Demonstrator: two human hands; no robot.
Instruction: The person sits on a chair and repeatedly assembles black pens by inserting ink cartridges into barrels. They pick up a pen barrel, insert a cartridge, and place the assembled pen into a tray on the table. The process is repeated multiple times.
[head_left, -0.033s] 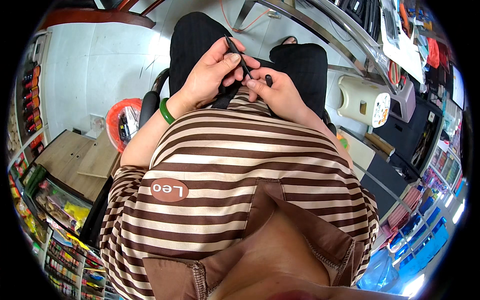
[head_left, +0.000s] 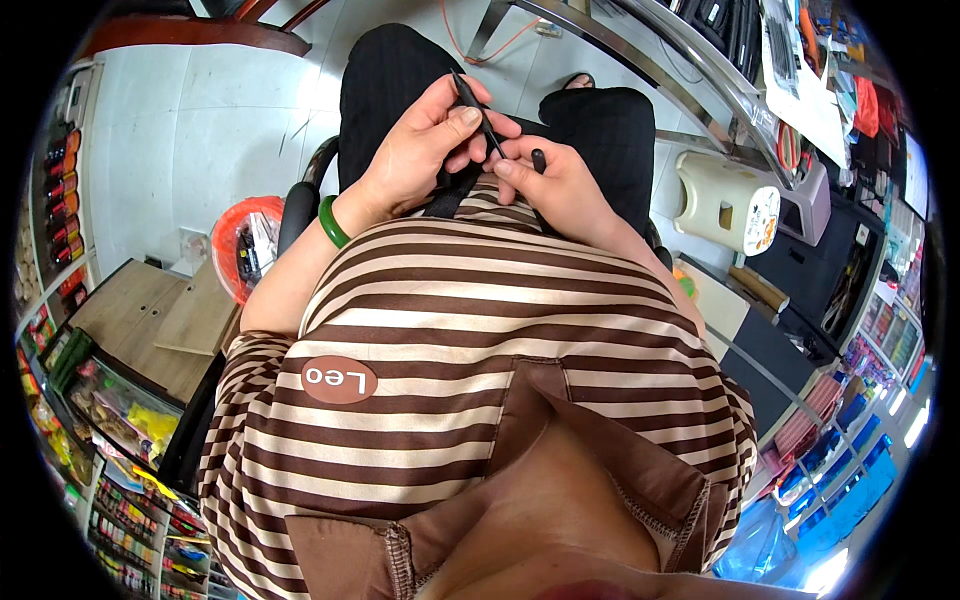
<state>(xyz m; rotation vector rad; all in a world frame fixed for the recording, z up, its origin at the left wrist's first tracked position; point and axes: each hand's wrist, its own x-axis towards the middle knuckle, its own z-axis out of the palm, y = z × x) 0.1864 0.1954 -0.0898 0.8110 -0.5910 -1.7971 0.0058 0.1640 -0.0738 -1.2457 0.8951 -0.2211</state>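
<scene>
Over my lap, my left hand (head_left: 432,132) is closed on a slim black pen (head_left: 484,120), thumb pressed along its barrel. The pen tilts, its pointed end up and to the left, its lower end reaching the fingertips of my right hand (head_left: 556,178). That hand is curled closed, with thumb and index finger pinched at the pen's lower end. A second black piece with a rounded end (head_left: 538,160) sticks up between the right fingers; the rest of it is hidden, so I cannot tell its kind. A green bangle (head_left: 333,222) circles my left wrist.
A bin with an orange-red liner (head_left: 228,235) stands on the left near a wooden cabinet (head_left: 130,310). To the right are a cream plastic stool (head_left: 712,200) and a metal-framed table (head_left: 690,100). Stocked shelves (head_left: 62,200) line the far left.
</scene>
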